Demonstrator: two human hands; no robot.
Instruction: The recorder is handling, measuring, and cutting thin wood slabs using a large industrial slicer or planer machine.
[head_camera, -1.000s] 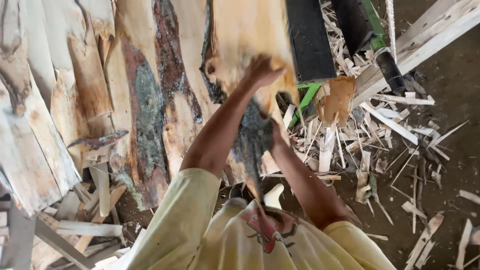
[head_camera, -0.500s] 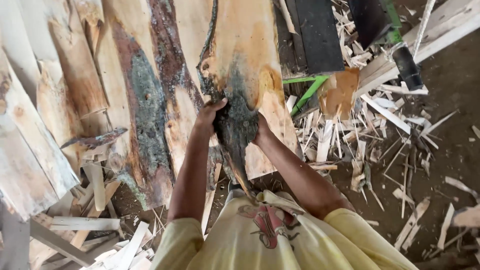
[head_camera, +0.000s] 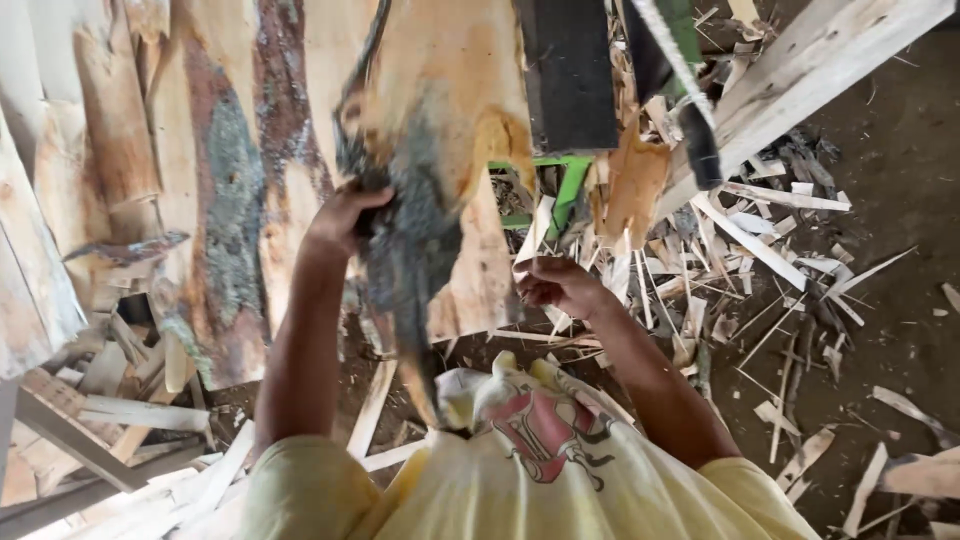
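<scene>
A thin sheet of wood veneer (head_camera: 440, 120), pale orange with a dark grey bark-like streak down its lower edge, hangs in front of me. My left hand (head_camera: 345, 220) grips its left edge, fingers curled around the dark part. My right hand (head_camera: 555, 285) is at the sheet's lower right edge, fingers curled; whether it pinches the wood is unclear. Behind it lie more veneer sheets (head_camera: 200, 150), overlapping and leaning away to the left.
Splinters and wood offcuts (head_camera: 760, 270) litter the dirt floor on the right. A long pale plank (head_camera: 800, 80) runs diagonally at top right. A dark block (head_camera: 570, 70) and green metal parts (head_camera: 570, 185) sit behind the sheet. Broken strips (head_camera: 130, 410) pile up lower left.
The veneer sheet has shifted right and tilted. My left hand has moved from the sheet's middle to its left edge, my right hand to its lower right edge.
</scene>
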